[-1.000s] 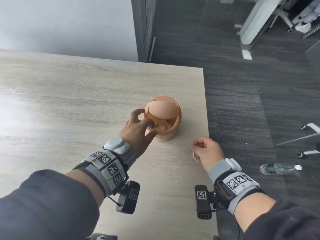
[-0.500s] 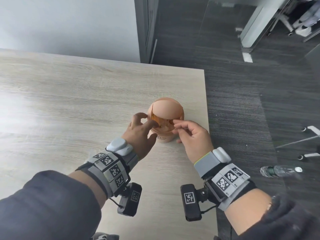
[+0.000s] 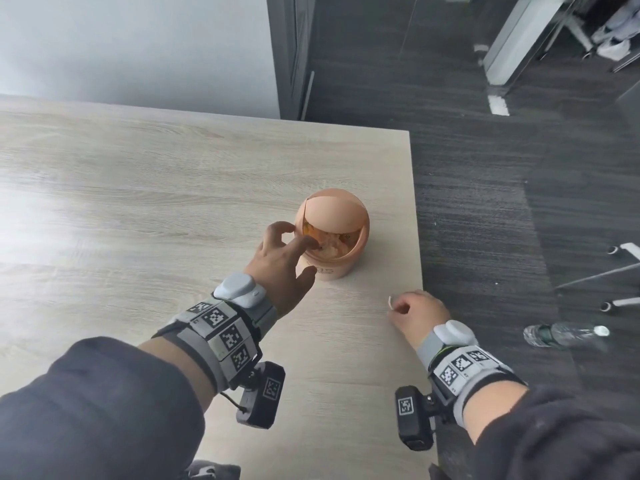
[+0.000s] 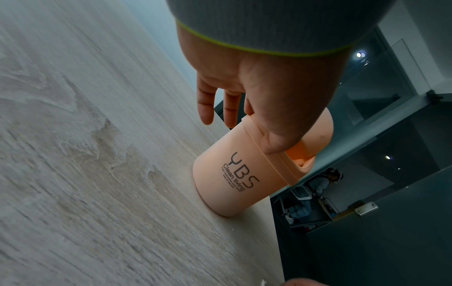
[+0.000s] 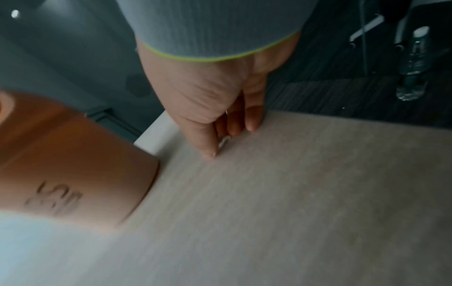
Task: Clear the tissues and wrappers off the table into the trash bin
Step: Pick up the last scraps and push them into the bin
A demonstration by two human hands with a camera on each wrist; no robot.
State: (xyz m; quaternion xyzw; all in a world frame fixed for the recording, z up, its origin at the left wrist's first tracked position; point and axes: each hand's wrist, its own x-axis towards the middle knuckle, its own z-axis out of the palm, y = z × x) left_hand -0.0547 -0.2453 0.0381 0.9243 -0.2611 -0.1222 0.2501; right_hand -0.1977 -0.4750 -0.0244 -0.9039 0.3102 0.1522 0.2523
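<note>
Left hand point(image 3: 280, 258) is pressing the bin point(image 3: 332, 233) flap inward with a finger, thumb on the wall, holding nothing. Right hand point(image 3: 415, 311) is pinching a small white scrap point(image 3: 390, 302) at the table point(image 3: 173, 202) edge near the bin. Best to keep the flap held in, lift the scrap clear and drop it deep through the opening.

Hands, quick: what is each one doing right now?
Left hand: open, fingers pushing the trash bin lid flap inward.
Right hand: fingers on a small white scrap at the table edge; grip unclear.
</note>
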